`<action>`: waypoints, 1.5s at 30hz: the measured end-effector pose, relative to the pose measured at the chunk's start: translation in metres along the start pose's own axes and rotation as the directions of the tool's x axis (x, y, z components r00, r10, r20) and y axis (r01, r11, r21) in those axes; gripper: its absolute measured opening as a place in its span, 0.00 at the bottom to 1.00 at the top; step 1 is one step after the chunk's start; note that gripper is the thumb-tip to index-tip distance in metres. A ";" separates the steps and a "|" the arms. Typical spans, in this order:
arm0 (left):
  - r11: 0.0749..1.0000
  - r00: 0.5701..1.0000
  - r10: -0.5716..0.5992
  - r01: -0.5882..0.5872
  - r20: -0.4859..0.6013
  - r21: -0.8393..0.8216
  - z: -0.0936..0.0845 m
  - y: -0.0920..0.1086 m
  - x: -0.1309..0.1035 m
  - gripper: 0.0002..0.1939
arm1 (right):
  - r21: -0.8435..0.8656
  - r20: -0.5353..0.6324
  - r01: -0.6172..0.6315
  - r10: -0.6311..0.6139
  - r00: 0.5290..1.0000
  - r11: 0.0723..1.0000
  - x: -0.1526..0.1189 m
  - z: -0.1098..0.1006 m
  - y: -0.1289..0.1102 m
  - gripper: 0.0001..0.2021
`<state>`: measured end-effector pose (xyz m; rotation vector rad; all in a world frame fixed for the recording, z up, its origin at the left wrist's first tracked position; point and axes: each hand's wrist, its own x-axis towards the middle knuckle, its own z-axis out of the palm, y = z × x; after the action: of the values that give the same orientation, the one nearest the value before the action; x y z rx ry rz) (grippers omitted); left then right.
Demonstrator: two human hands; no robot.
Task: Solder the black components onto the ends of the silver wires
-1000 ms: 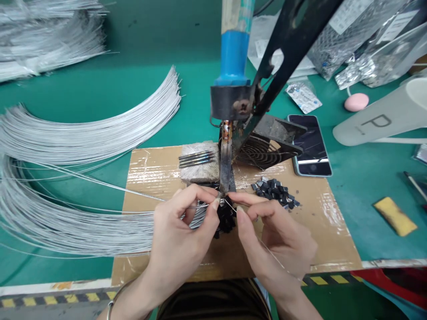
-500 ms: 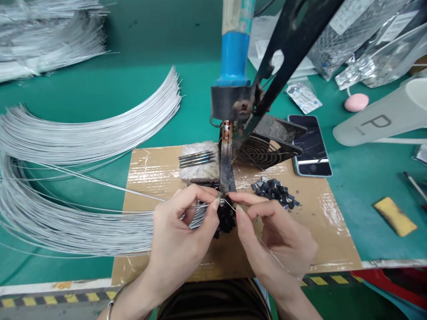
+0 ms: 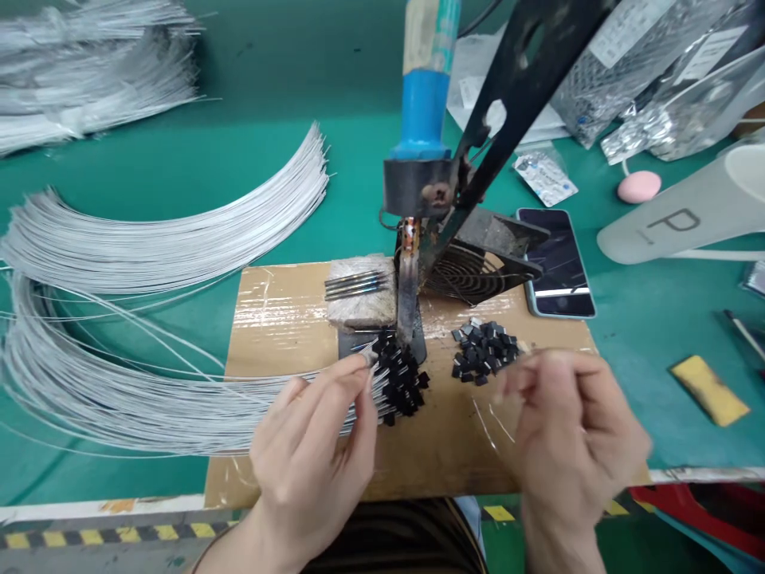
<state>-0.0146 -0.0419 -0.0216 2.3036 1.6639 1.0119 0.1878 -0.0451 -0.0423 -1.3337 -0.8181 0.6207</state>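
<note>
My left hand [image 3: 319, 446] is closed in a pinch at the black-tipped end of a bundle of thin grey wires [image 3: 179, 406]. A greyish wire end shows at its fingertips; most of that wire is hidden by the hand. Small black connector pieces [image 3: 403, 379] sit clustered on the bundle's ends, below the soldering iron [image 3: 408, 295]. My right hand [image 3: 577, 426], smeared by motion, has its fingers curled together just right of a pile of loose black pieces [image 3: 484, 351]. Whatever is in those fingers cannot be made out. Thin pale lines show on the cardboard beside it.
The iron hangs point down from a black metal bracket [image 3: 508, 104]. A small fan [image 3: 478, 267] and a phone [image 3: 555, 263] lie behind the cardboard [image 3: 442, 458]. Another wire bundle [image 3: 179, 247] is at left. A yellow sponge [image 3: 709, 391] and white cup [image 3: 675, 211] stand right.
Both hands have left the iron's tip. My left hand moved slightly left and down to the bundle's ends; my right hand swung right toward the loose black pieces.
</note>
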 end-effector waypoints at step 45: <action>0.833 0.906 -0.410 0.324 -0.107 -0.449 -0.030 -0.160 0.114 0.06 | 0.032 -0.204 -0.079 0.083 0.975 0.996 0.019 -0.055 0.046 0.20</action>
<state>-0.1397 0.1123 -0.0225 1.5730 1.6611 1.3769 0.2459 -0.0557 -0.0873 -1.3894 -0.5895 0.5439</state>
